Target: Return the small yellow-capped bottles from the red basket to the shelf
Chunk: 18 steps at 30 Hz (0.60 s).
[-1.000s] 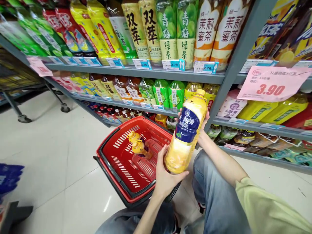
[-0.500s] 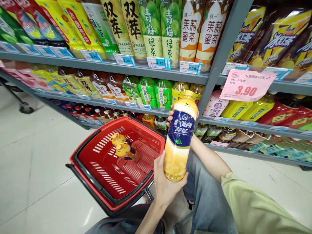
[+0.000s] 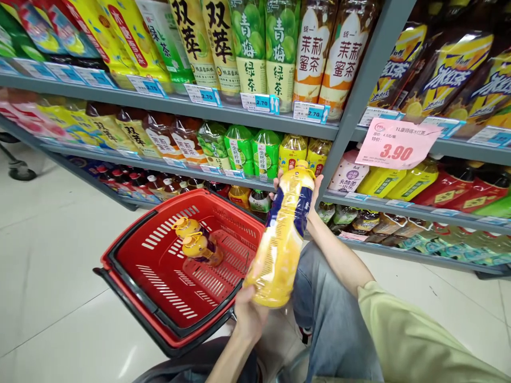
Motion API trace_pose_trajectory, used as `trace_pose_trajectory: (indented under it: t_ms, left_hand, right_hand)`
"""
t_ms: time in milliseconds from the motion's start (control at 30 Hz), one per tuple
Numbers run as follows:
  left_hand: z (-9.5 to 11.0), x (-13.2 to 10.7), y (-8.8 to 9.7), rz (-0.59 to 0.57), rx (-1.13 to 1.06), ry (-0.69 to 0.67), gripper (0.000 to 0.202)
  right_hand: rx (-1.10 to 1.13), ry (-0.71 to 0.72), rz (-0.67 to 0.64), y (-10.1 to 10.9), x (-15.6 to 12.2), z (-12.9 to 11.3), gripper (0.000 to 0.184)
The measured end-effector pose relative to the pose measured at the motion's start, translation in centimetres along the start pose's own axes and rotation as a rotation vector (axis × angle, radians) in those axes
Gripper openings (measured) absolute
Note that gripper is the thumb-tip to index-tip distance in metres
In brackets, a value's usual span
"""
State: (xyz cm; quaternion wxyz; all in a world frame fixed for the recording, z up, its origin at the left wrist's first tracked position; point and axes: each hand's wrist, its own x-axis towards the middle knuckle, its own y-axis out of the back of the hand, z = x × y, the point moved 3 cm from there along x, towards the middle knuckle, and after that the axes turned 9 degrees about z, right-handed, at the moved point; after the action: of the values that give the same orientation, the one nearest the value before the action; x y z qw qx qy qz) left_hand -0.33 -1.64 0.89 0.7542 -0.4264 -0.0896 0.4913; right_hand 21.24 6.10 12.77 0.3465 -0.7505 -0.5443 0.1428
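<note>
A large yellow and navy milk tea bottle is held tilted in front of me, its yellow cap end pointing away. My left hand grips its base from below. Up near the cap, my right hand is wrapped round the far end, its fingertips showing on the left side. The bottle's side with small print and a seam faces me. Just left of it is a red shopping basket with a black rim. Inside the basket, two bottles with yellow caps and handles stand close together.
Grey shelves full of drink bottles run across the front, with price tags along their edges. A pink price sign hangs at the right. A caster wheel is on the tiled floor at far left. My knees are below the bottle.
The bottle has been turned about its length, so the front label has rolled away and the printed side shows. Its base has swung left and lower, and my left hand has shifted with it.
</note>
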Motion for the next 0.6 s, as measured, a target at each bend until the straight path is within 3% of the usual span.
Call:
trace_pose_trajectory:
  t_ms: [100, 200, 433, 600]
  left_hand:
    - [0.0, -0.6, -0.7, 0.044, -0.160, 0.313, 0.071]
    - [0.1, -0.9, -1.1, 0.095, -0.278, 0.460, 0.072]
    - [0.5, -1.0, -1.1, 0.077, -0.340, 0.514, 0.078]
    - [1.4, -0.6, -0.7, 0.089, -0.252, 0.420, 0.070]
  right_hand:
    - [-0.062, 0.086, 0.074, 0.5, 0.2, -0.5, 0.086]
    - [-0.041, 0.097, 0.035, 0.7, 0.4, -0.5, 0.082]
    - [0.057, -0.029, -0.075, 0.7, 0.8, 0.1, 0.070]
    - [-0.071, -0.150, -0.089, 0.7, 0.9, -0.1, 0.073]
